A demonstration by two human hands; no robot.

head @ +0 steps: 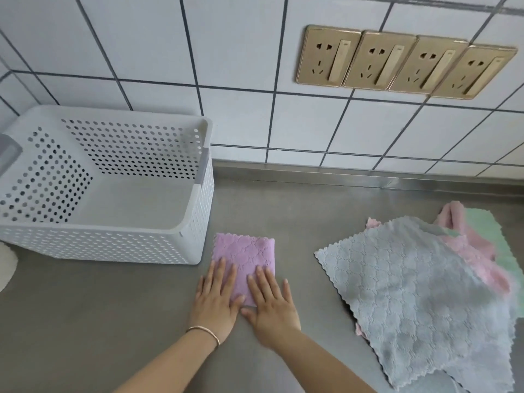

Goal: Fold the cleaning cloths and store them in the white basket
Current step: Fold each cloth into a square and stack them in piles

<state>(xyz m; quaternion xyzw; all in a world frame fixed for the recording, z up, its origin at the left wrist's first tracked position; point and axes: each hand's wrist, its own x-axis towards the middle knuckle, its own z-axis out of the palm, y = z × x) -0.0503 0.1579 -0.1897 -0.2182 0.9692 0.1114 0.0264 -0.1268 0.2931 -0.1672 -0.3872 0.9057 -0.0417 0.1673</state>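
A small purple cloth point(246, 256), folded into a narrow rectangle, lies on the steel counter just right of the white perforated basket point(113, 239). My left hand point(217, 300) and my right hand point(270, 302) rest flat side by side on its near end, fingers spread, pressing it down. The basket has nothing in it. To the right lies a loose pile of cloths: a grey one point(411, 293) spread on top, a pink one point(470, 251) and a pale green one point(493, 236) partly under it.
A white tiled wall with a row of gold sockets point(402, 62) rises behind the steel counter point(99, 321). A white rounded object point(5, 268) shows at the left edge beside the basket.
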